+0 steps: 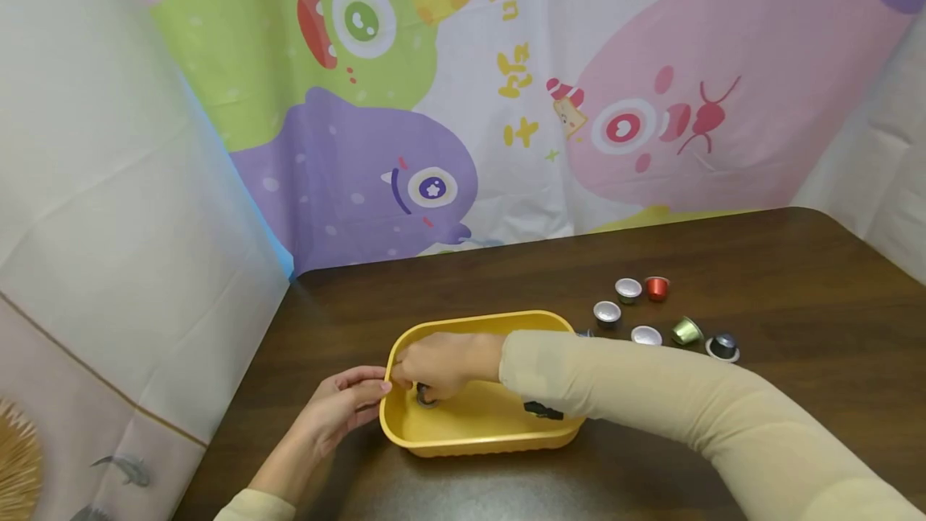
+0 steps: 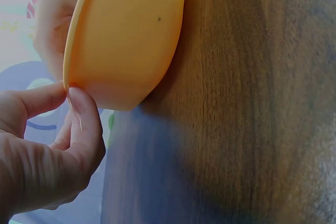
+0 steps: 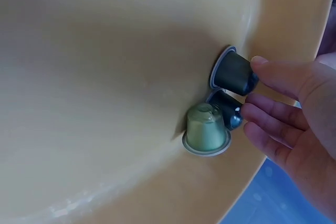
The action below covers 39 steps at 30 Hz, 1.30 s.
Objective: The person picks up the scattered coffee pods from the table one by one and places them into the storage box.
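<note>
A yellow plastic basin (image 1: 492, 445) stands on the table. At its left end my left hand (image 1: 340, 404) pinches the rim between thumb and finger, clearer in the left wrist view. My right hand (image 1: 444, 360) reaches down inside the basin's left end. In the right wrist view, its thumb and a fingertip pinch the narrow end of a dark coffee capsule (image 3: 231, 72), which lies tilted. Against that one lies a second dark capsule (image 3: 226, 107), close to the other fingertips. A pale green capsule (image 3: 205, 129) sits rim-down beside them, by the basin wall.
Right of the basin, several more capsules lie on the brown table (image 1: 347, 489), among them a red capsule (image 1: 657, 289), a light green capsule (image 1: 686, 331) and a dark blue capsule (image 1: 723, 346). My right sleeve partly covers that area. A cartoon-printed curtain (image 1: 535, 215) hangs behind.
</note>
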{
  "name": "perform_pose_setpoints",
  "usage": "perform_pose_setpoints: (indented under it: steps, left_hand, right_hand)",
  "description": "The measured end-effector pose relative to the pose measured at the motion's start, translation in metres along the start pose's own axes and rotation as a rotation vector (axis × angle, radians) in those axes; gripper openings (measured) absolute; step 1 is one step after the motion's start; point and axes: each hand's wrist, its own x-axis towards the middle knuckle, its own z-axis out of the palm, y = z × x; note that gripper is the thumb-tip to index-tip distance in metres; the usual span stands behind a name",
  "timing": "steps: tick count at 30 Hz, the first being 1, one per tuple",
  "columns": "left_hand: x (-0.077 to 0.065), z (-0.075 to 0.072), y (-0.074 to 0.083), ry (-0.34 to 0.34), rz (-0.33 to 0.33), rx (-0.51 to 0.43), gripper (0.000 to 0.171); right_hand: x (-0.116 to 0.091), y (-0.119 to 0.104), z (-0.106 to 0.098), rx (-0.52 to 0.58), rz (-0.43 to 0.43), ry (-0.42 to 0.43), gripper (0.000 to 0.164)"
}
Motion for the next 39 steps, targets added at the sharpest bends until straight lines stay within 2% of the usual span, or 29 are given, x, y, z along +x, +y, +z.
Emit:
perform_pose_setpoints:
  steps: [8, 13, 20, 28, 39]
  left_hand:
    - [0.0, -0.001, -0.002, 0.013, -0.004, 0.01, 0.042]
    - [0.0, -0.001, -0.001, 0.017, 0.001, 0.011, 0.039]
    - [-0.001, -0.001, -0.001, 0.017, 0.001, 0.002, 0.037]
    - [0.0, 0.001, 0.0, 0.021, 0.002, 0.001, 0.038]
    - [0.0, 0.001, 0.0, 0.018, 0.001, -0.006, 0.041]
  right_hand:
    - [-0.008, 0.001, -0.009, -0.02, 0.002, 0.015, 0.022]
    - [-0.016, 0.003, -0.015, -0.029, 0.036, 0.03, 0.018]
    - [-0.025, 0.008, -0.019, -0.042, 0.06, 0.05, 0.022]
    - [-0.041, 0.012, -0.027, -0.025, 0.085, 0.055, 0.028]
    - [-0.067, 0.023, -0.029, 0.052, 0.104, 0.134, 0.024]
